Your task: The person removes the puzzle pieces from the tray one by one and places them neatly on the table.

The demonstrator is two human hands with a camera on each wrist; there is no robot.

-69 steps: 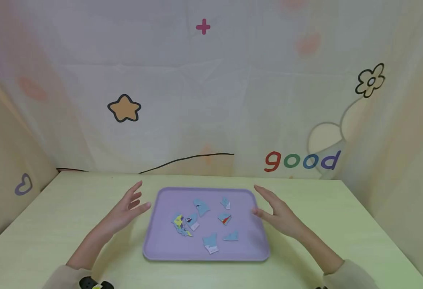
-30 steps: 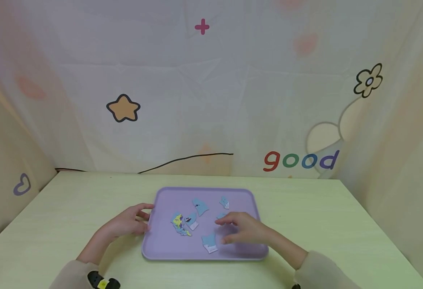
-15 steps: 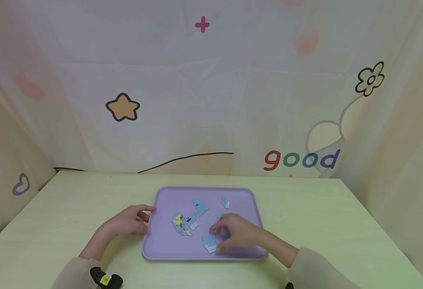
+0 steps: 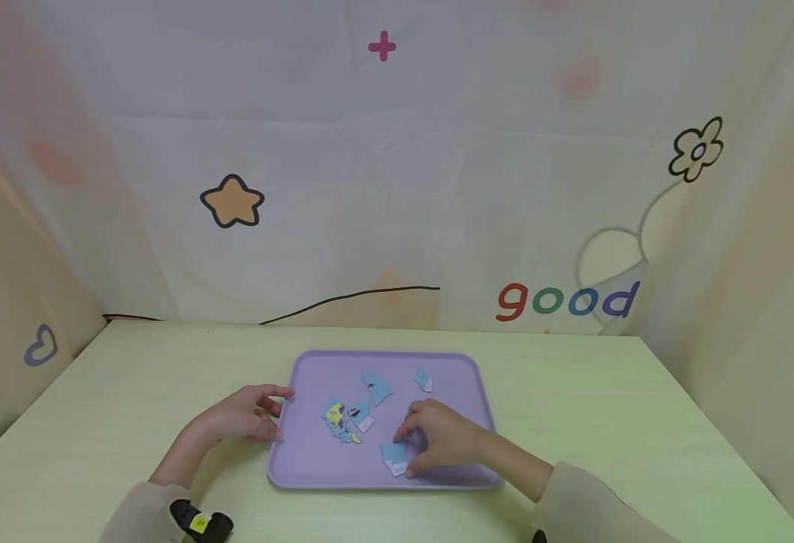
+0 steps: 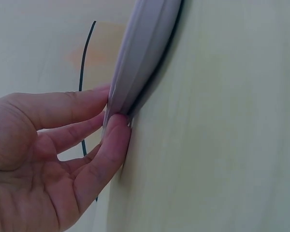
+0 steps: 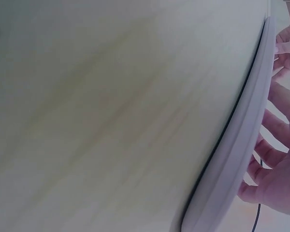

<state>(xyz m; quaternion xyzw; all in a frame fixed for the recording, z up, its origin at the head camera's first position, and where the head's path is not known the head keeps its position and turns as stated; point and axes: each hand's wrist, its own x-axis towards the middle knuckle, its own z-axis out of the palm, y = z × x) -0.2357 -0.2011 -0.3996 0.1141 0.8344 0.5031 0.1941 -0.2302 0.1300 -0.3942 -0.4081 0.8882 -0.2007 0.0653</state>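
A purple tray [image 4: 329, 473] lies on the table with several light-blue printed puzzle pieces in it. At its left rim my left hand [image 4: 237, 416] holds on, forefinger over the edge and thumb at the outer side; the left wrist view has those fingertips [image 5: 117, 129] against the rim. My right hand [image 4: 447, 436] is low over the tray's right half. Thumb and forefinger grip the right side of a blue-and-white puzzle piece [image 4: 393, 458] near the front. The right wrist view shows the tray's outer side, with the fingers beyond it. Pieces under the right hand are hidden.
Left of centre lie a yellow-patterned puzzle piece [image 4: 336, 419] and a piece with a dark mark [image 4: 360, 415]. Farther back are a blue piece [image 4: 376, 388] and a small piece [image 4: 423, 379]. A printed curtain [image 4: 397, 188] closes the back of the table [image 4: 573, 407].
Both hands came in from beside the tray. My left hand took hold of the left rim; my right hand moved left and down, its thumb and forefinger closing on the front puzzle piece.
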